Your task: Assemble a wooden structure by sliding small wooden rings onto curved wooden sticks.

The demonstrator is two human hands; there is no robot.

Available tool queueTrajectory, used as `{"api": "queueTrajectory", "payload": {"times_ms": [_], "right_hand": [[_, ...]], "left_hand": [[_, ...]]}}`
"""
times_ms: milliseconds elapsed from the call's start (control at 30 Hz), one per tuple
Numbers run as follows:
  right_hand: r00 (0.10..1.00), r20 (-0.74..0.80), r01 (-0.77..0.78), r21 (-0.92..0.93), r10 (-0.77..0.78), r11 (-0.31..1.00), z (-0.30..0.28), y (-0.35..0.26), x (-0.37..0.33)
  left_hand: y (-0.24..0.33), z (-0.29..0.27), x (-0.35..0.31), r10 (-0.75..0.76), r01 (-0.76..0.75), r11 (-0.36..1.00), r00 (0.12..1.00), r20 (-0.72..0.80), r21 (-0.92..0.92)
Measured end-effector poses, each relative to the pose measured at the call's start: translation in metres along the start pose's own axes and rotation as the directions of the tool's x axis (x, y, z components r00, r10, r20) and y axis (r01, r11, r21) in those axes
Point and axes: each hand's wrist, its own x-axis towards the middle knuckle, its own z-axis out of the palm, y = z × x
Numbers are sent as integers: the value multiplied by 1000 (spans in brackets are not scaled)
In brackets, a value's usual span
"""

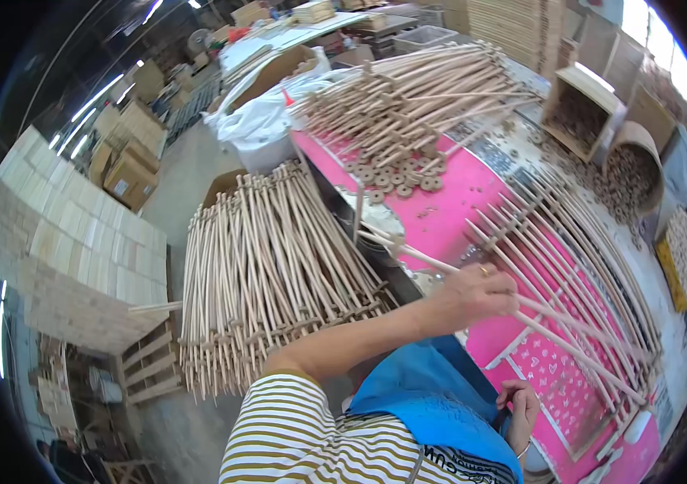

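Note:
My left hand [476, 292] reaches across to the right, its fingers closed around thin wooden rods [577, 347]. They stick out on both sides of the fist; one end, with a small wooden disc [396, 246] on it, points to the far left, and the other ends slant down over the table's right side. Near my body at the lower right, my right hand [521, 410] has its fingers curled in; whatever may be in it is hidden. Beyond the left hand, more rods [513, 242] lie side by side on the pink table cover [448, 214].
A dense stack of rods with discs [263, 266] stands left of the table. Loose wooden discs [396, 173] and a rod pile [416, 97] lie at the far end. A box [601, 85] and a round tub [630, 153] of small brown parts sit at the right.

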Motion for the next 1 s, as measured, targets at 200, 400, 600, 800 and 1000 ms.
{"api": "queueTrajectory", "payload": {"times_ms": [200,400,600,800,1000], "right_hand": [[989,144,25,-111,-9,993,34,-16,26],[953,301,-14,-104,45,994,47,-12,43],[920,385,-48,-88,78,995,62,-9,49],[928,361,-51,-133,96,990,62,-7,56],[942,318,-74,-107,105,992,51,-5,58]], "left_hand": [[-3,-150,-73,-370,426,894,877,-307,140],[12,-287,-183,-479,750,602,614,-627,274],[-16,-326,-357,-556,982,171,160,-816,76],[-93,-284,-439,-660,914,-1,-306,-686,-406],[-153,-262,-520,-536,871,-102,-456,-711,-482]]}}
